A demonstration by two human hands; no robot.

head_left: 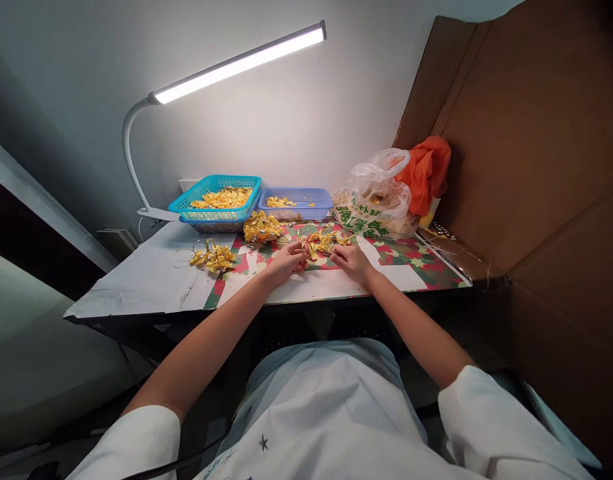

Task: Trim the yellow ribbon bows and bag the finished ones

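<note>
My left hand [289,262] is pinched at the left end of a gold flower ornament with wire loops [314,248], low over the front of the table. My right hand [352,262] is on the ornament's right side, thumb and fingers pressed together; what lies between them is too small to make out. Beyond my fingers, more gold pieces [344,239] lie on the patterned paper. To the left sits a pile of gold flowers with thin wire rings [214,257], and behind my left hand a fuller gold bunch [263,227].
A turquoise basket [215,214] of yellow-gold pieces stands at the back left, stacked on another container. Beside it is a blue-violet basket [299,211]. A clear plastic bag [374,200] and orange cloth [429,167] crowd the back right. Tall cardboard [546,133] walls the right; a lamp [241,63] hangs above.
</note>
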